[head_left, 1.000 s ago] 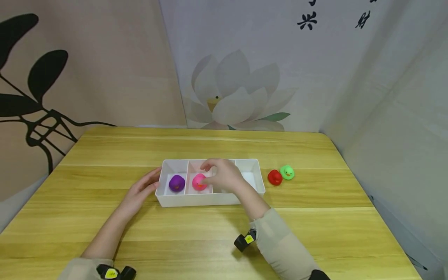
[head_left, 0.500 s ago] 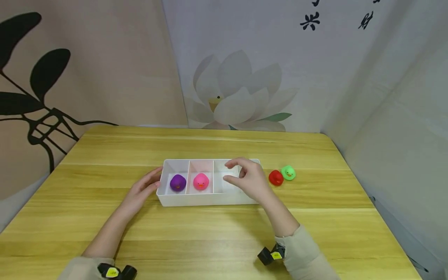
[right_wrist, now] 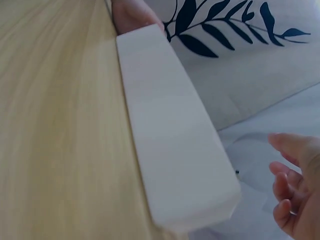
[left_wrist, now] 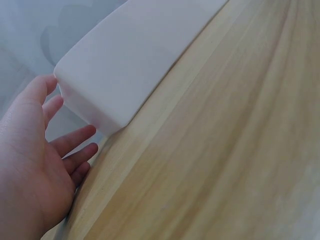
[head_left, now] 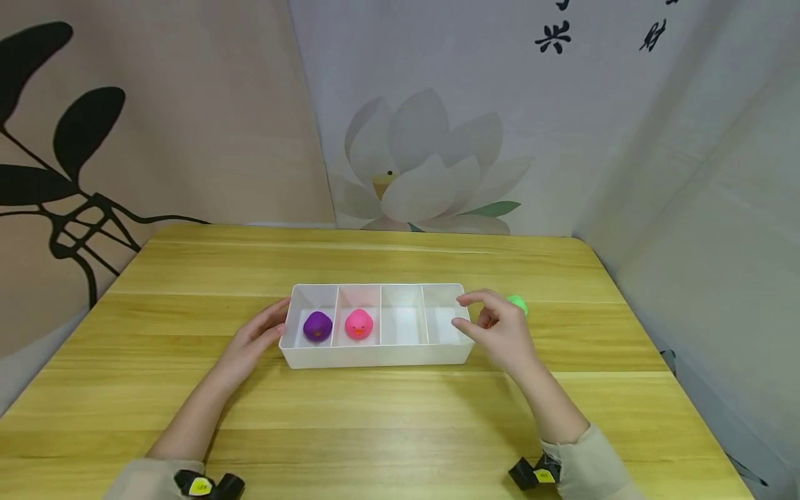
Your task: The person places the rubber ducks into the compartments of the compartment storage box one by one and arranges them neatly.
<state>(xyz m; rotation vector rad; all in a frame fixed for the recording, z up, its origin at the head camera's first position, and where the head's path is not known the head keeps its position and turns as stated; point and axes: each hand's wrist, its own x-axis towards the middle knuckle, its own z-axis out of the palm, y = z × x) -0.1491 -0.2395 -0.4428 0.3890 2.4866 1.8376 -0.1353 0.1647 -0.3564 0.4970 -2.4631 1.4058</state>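
Note:
My left hand [head_left: 250,344] rests against the left end of a white divided box [head_left: 375,357], its fingers relaxed. The left wrist view shows the thumb touching the box's upper corner. A purple rubber duck [head_left: 317,326] sits in the leftmost compartment, and a pink rubber duck [head_left: 359,324] is in the one beside it. Over the box's right end hovers my right hand [head_left: 503,333], thumb and index finger apart, nothing between them. Behind it a green rubber duck [head_left: 517,303] shows only in part. The red duck is hidden by that hand.
Everything stands on a wooden table [head_left: 375,423]. The box's two right compartments show bare floors. A printed curtain [head_left: 431,139] hangs past the table's far edge. Each wrist wears a small black camera, such as the right one [head_left: 534,473].
My right hand has let go of the pink duck in the second compartment and moved right, across the box, to the two loose ducks. The left hand has stayed at the box's end.

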